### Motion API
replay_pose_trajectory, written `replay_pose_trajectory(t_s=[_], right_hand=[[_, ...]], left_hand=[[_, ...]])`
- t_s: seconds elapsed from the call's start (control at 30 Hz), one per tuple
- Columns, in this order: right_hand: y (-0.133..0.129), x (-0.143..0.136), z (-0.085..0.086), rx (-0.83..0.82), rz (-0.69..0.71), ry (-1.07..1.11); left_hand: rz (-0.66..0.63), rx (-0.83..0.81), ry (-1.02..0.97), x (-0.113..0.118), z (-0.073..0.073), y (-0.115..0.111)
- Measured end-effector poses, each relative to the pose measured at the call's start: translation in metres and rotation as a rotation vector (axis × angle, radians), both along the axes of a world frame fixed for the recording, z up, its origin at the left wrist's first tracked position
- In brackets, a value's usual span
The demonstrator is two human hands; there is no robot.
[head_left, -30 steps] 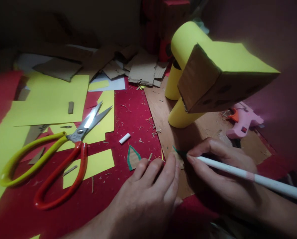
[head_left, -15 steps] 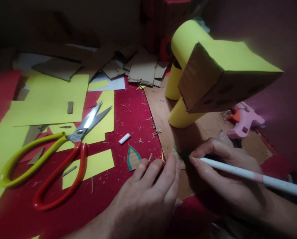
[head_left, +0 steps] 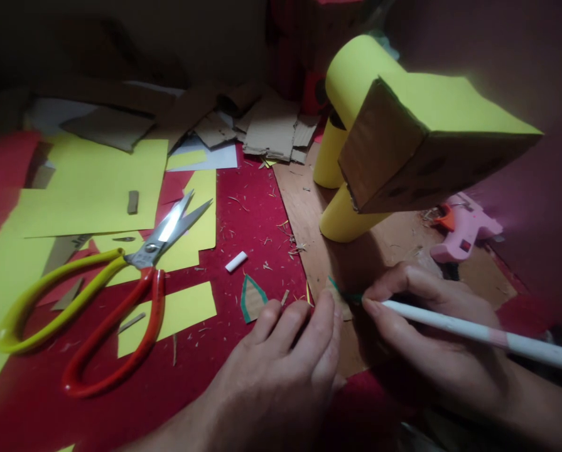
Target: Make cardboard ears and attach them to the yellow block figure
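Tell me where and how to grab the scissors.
I'd take the scissors by the red handle and yellow handle, coming from the near side and slightly above. They lie flat, blades parted and tips pointing away, while both loops spread toward you, offering a likely safer hold.

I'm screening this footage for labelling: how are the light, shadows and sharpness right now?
Head view: background nearly black at upper left; head view: bright glare on the scissors' blades; head view: box front shaded, its dark marks faint; head view: deep shadow beside the right hand; head view: pink glue gun looks soft-edged.
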State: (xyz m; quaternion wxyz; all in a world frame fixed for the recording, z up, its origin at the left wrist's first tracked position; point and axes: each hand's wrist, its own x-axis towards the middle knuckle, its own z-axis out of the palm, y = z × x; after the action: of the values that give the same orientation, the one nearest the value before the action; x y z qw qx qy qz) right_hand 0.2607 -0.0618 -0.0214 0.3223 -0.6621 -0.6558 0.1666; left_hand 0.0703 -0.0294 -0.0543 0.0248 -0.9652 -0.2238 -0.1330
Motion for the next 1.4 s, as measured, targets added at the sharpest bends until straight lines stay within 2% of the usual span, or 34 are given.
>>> replay_pose_trajectory(t_s=[0.37,0.6,1.03,1.4], right_hand=[[0.0031,-0.0004,-0.0008,0.006,0.035,-0.042],[0.002,-0.0021,-0.0009,0.002,-0.034,-0.005],[0.0023,0.0011,-0.0008,0.0,0.054,-0.018],[0.0005,0.0004,0.0001,0.004,-0.002,-0.007]], left_hand=[[-0.02,0.015,0.002,0.0001,0.0002,0.0013],[-0.017,0.013,0.017,0.0,0.0003,0.0011],[-0.007,-0.015,0.027,-0.0001,0.0032,0.0019],[-0.012,0.005,0.015,0.0004,-0.0009,0.0006]])
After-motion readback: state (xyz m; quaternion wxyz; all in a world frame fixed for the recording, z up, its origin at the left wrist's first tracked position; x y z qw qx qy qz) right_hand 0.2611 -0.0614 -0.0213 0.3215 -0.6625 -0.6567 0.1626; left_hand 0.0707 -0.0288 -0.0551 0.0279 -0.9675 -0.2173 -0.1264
